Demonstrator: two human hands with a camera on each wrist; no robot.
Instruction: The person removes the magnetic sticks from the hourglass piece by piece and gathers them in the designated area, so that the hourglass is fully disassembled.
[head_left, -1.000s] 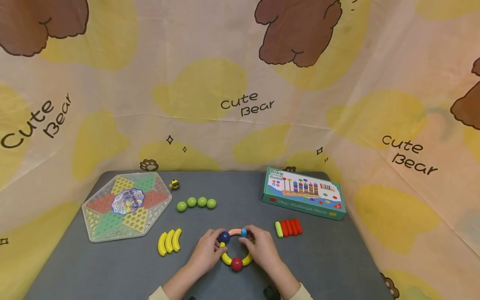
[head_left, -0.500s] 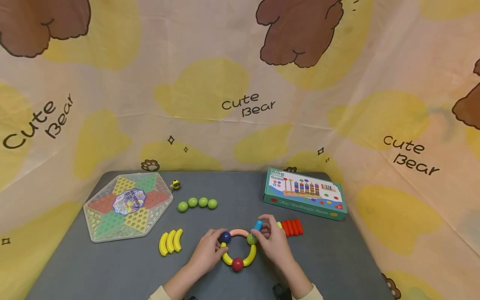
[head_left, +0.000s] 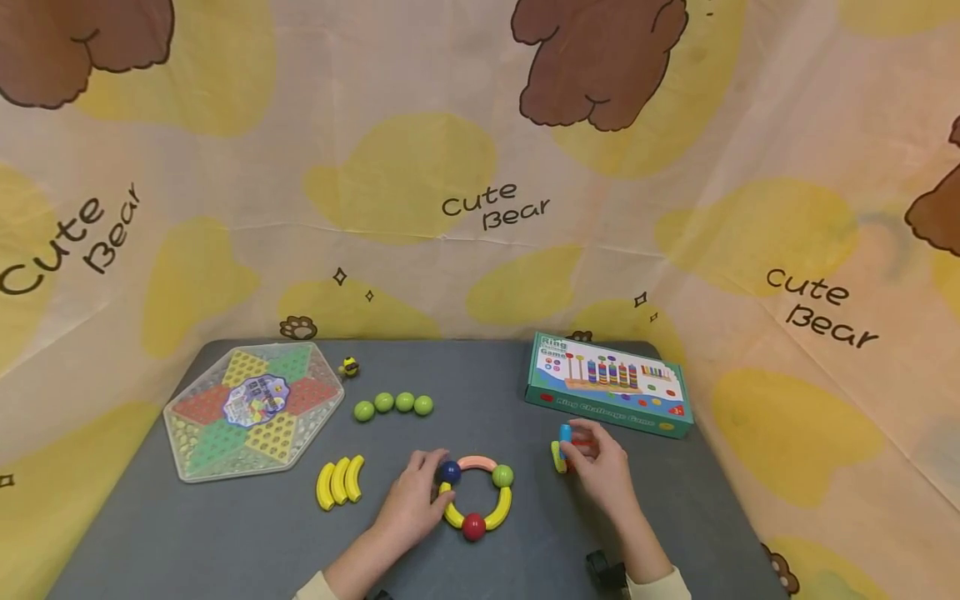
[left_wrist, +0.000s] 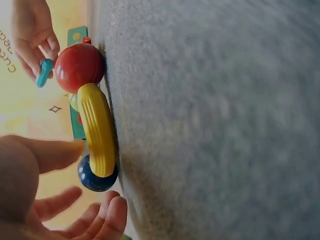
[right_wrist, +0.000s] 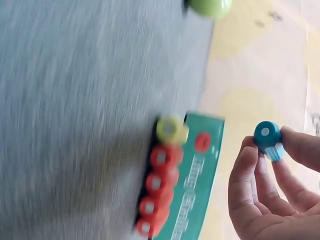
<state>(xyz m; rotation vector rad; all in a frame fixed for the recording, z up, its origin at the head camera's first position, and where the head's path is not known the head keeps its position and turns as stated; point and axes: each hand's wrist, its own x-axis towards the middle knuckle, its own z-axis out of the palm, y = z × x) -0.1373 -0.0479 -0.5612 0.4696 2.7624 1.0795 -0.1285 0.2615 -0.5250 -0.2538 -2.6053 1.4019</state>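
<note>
A toy ring (head_left: 476, 495) of yellow and pink arcs joined by a blue ball (head_left: 448, 472), a green ball (head_left: 502, 476) and a red ball (head_left: 473, 527) lies on the grey table (head_left: 225, 533). My left hand (head_left: 437, 483) rests at its left side, relaxed fingers flanking the blue ball (left_wrist: 95, 177) beside a yellow arc (left_wrist: 97, 130). My right hand (head_left: 576, 446) pinches a small blue peg (head_left: 565, 432) between thumb and fingers just above a row of red pegs (right_wrist: 157, 190) that ends in a yellow-green peg (right_wrist: 170, 130). The right wrist view shows the peg (right_wrist: 267, 136) clear of the table.
A hexagonal checkers board (head_left: 251, 408) sits at the left, with a small bee toy (head_left: 348, 367) behind it. Several loose green balls (head_left: 393, 404) and three yellow arcs (head_left: 339, 482) lie left of the ring. A green game box (head_left: 607, 385) stands back right. Printed cloth surrounds the table.
My right hand has lifted the blue peg away from the ring and carried it right, over the row of pegs. The left hand has stayed at the ring.
</note>
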